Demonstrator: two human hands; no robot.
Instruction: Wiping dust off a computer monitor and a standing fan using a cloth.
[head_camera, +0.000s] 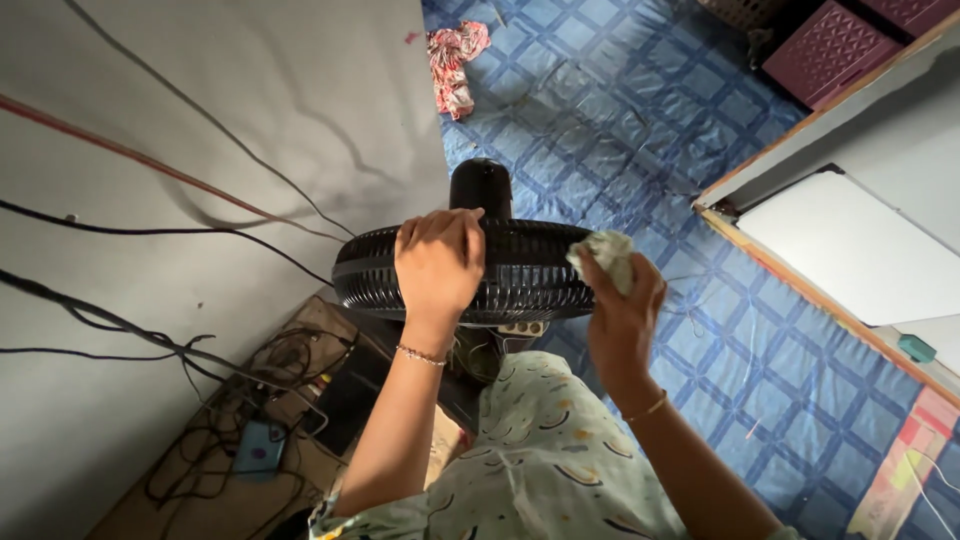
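Hands (438, 262) on black fan grille (530, 270)

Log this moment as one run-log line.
left hand: grips top of black fan grille | right hand: presses crumpled cloth on grille's right edge | fan: over blue patterned floor
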